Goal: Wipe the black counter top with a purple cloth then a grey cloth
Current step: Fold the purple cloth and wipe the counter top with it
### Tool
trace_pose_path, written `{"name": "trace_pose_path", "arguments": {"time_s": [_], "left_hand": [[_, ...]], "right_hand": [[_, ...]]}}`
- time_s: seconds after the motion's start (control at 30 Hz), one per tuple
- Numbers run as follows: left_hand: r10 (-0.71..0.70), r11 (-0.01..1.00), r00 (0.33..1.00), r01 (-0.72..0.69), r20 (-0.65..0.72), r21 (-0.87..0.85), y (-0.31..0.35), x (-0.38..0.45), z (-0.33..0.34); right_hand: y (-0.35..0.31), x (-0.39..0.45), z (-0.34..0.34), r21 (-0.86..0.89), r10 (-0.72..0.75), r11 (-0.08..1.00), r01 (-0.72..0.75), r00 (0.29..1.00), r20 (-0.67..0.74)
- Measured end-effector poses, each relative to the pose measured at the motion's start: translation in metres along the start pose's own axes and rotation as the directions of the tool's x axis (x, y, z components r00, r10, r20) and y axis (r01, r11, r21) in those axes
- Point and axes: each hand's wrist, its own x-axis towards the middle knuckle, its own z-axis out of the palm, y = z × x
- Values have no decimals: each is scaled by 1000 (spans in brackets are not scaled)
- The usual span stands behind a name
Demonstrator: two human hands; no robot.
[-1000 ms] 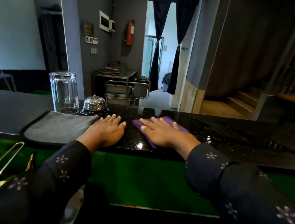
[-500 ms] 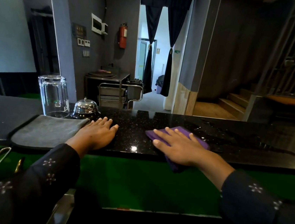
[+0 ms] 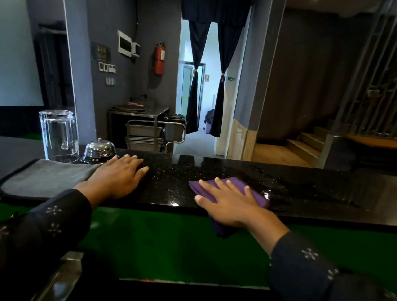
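A person in dark sleeves with small pale flower prints is leaning both hands on a glossy black worktop [image 3: 215, 169] that is running across the view. The right hand [image 3: 229, 204] is lying flat, fingers [image 3: 223, 186] straight and spread, pressing down on a folded purple cloth [image 3: 254, 194]. That cloth is sitting at the near edge of the worktop, right of centre, and one end of it is hanging over the edge beneath the wrist. The surface to the right of the purple cloth is showing wet, shiny streaks. The left hand [image 3: 118, 178] is resting palm down on the bare worktop, fingers straight and close together, holding nothing. Its wrist side is touching the right end of a grey cloth [image 3: 46, 177], which is lying flat on the worktop at the left with its near edge over the rim. Just behind the grey cloth, a clear glass tumbler [image 3: 58, 134] is standing upside down, and a small chrome service bell [image 3: 99, 150] is sitting beside it, close to the left hand. Below the worktop a green panel [image 3: 169, 241] is showing. Beyond, a grey room is opening onto a curtained doorway [image 3: 205, 77], with a red fire extinguisher [image 3: 159, 58] hanging on the wall and wooden steps at the right
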Motion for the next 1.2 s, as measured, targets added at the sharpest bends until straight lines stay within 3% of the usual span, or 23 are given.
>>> {"name": "trace_pose_path", "arguments": {"time_s": [0.13, 0.33, 0.47, 0.63, 0.73, 0.83, 0.9, 1.0, 1.07, 1.2], "left_hand": [[12, 966, 1000, -16, -16, -258, 45, 3, 1], [36, 985, 997, -25, 63, -168, 91, 15, 21], [-11, 988, 996, 25, 87, -155, 100, 17, 30], [-8, 989, 997, 20, 82, -145, 100, 15, 28], [-15, 989, 997, 26, 82, -143, 103, 11, 28], [-17, 989, 997, 29, 81, -147, 103, 11, 27], [-21, 988, 997, 33, 80, -149, 103, 11, 27], [-24, 988, 996, 37, 88, -151, 103, 12, 27], [-28, 988, 995, 41, 94, -147, 102, 13, 28], [-24, 987, 996, 38, 88, -153, 101, 16, 30]], "right_hand": [[37, -10, -12, -7, 50, 999, -50, 998, 30], [54, 9, -21, 42, 134, 990, -136, 990, 47], [58, -1, -18, -11, 23, 1000, -23, 999, 38], [62, -40, -6, 1, -71, 997, 72, 983, -172], [69, -44, -16, 211, -11, 973, 98, 926, -377], [82, -33, -41, 559, 294, 828, 46, 813, -502], [92, -21, -53, 772, 520, 636, -3, 741, -426], [99, 3, -63, 920, 651, 391, 14, 703, -287], [96, 22, -64, 903, 617, 429, 19, 723, -309], [74, 60, -56, 689, 394, 725, 1, 820, -416]]}}
